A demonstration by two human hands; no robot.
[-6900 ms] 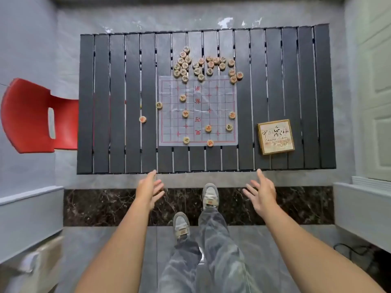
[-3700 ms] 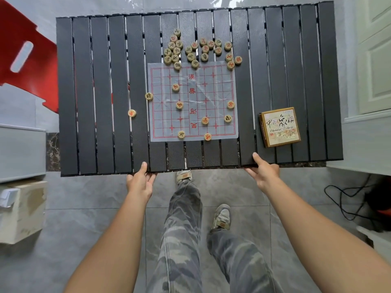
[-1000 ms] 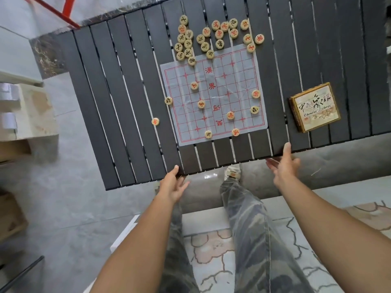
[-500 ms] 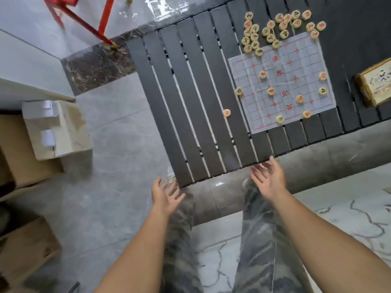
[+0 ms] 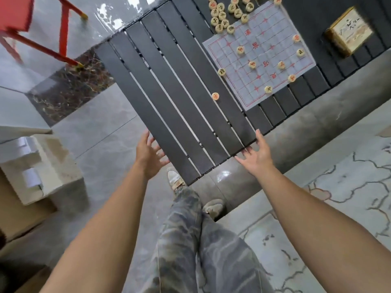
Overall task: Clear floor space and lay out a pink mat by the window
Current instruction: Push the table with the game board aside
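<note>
Grey glossy floor tiles point(image 5: 101, 144) fill the head view, crossed by a strip of dark marble point(image 5: 69, 85), and over them stands a low black slatted table point(image 5: 169, 98), set at a slant in the frame with its far edge cut off at the top. Both hands reach toward its near end with fingers spread and nothing grasped. The left hand point(image 5: 148, 157) hangs just beside the table's near left corner; its fingertips look very close to the edge, but whether they touch it cannot be told. The right hand point(image 5: 257, 156) is palm up at the near edge, thumb rising against the slat ends and fingers seeming to slip under the rim. On the tabletop lies a paper chess board point(image 5: 260, 58) with round wooden pieces point(image 5: 227, 15) heaped at its far side and a few scattered; one lone piece point(image 5: 215, 96) sits on a bare slat. A small printed box point(image 5: 349, 31) lies further right, blurred. Red chair legs point(image 5: 63, 34) show at upper left, the seat cropped. A pale box point(image 5: 44, 168) with tape sits at the left on cardboard. At lower right a light mat with a faint pinkish outline pattern point(image 5: 317, 197) lies on the floor, running out of frame, well apart from both hands. Camouflage trousers point(image 5: 201, 240) and two shoes stand below the table's corner.
</note>
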